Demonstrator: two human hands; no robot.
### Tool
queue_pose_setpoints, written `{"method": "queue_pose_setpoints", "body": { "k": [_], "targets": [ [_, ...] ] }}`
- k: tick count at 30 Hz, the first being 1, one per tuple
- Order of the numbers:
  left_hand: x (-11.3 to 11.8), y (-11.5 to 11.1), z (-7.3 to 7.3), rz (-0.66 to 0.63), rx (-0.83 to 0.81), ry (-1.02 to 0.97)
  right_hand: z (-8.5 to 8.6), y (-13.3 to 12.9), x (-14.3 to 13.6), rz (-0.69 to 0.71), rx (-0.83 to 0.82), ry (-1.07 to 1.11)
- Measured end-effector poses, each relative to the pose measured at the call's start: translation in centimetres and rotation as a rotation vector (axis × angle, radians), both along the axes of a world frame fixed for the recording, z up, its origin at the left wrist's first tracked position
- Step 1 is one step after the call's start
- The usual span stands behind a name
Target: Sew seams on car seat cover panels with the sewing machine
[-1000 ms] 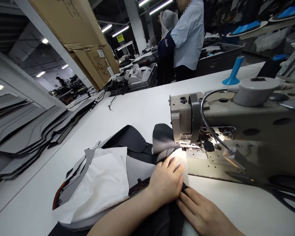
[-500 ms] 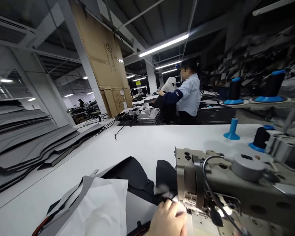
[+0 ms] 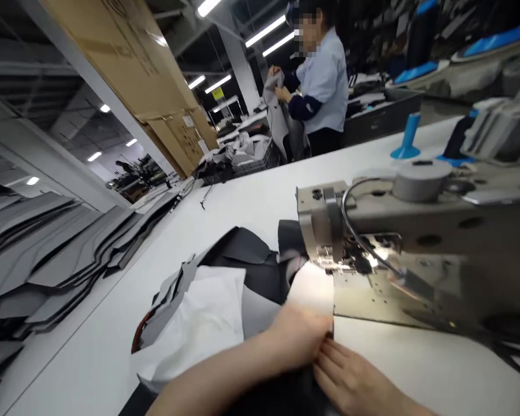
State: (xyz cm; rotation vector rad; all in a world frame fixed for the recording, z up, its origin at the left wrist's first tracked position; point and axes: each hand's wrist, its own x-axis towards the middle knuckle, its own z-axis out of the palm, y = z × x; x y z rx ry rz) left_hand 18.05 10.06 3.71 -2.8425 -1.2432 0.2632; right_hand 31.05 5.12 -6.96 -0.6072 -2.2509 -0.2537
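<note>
A sewing machine (image 3: 364, 219) stands at the right, its lamp lighting the white fabric piece (image 3: 314, 286) beside its needle area. In front of the machine, my left hand (image 3: 301, 335) is closed on the near edge of that fabric, slightly blurred. My right hand (image 3: 351, 372) meets it from the right, fingers pressed together at the same edge; its fingertips are partly hidden. Black panels (image 3: 253, 260) and a grey panel (image 3: 257, 312) spread left of the machine, joined or overlapping. Over them lies a loose white sheet (image 3: 199, 318), partly behind my left forearm.
Stacked grey panels (image 3: 69, 248) line the left side of the white table (image 3: 260, 199). Behind it a co-worker (image 3: 325, 81) handles a grey piece (image 3: 277, 115) near a crate of scraps (image 3: 255, 153). A blue spool holder (image 3: 407, 138) stands behind the machine.
My view has tilted downward. My left hand has drawn back from the needle area toward me, and my right hand has come in beside it. The co-worker now lifts a grey piece.
</note>
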Motion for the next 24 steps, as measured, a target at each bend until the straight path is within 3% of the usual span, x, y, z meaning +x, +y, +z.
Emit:
{"method": "queue_pose_setpoints", "body": {
  "k": [4,11,16,21,24],
  "targets": [
    [-0.7,0.5,-0.9,0.033,-0.136,0.021,1.8,-0.8,1.8,-0.01,-0.077,-0.053],
    [0.9,-0.3,0.1,0.137,-0.237,0.114,2.3,-1.2,1.7,-0.048,-0.086,-0.05],
    [1.9,0.5,-0.2,0.158,-0.217,0.133,2.1,-0.8,2.0,-0.105,-0.118,-0.015],
    [2.6,2.1,-0.9,0.191,-0.117,0.085,0.9,0.1,2.5,-0.129,-0.146,-0.151],
    [2.8,3.3,-1.3,0.185,-0.053,0.055,0.9,1.1,2.8,-0.161,-0.159,-0.119]
  ]
}}
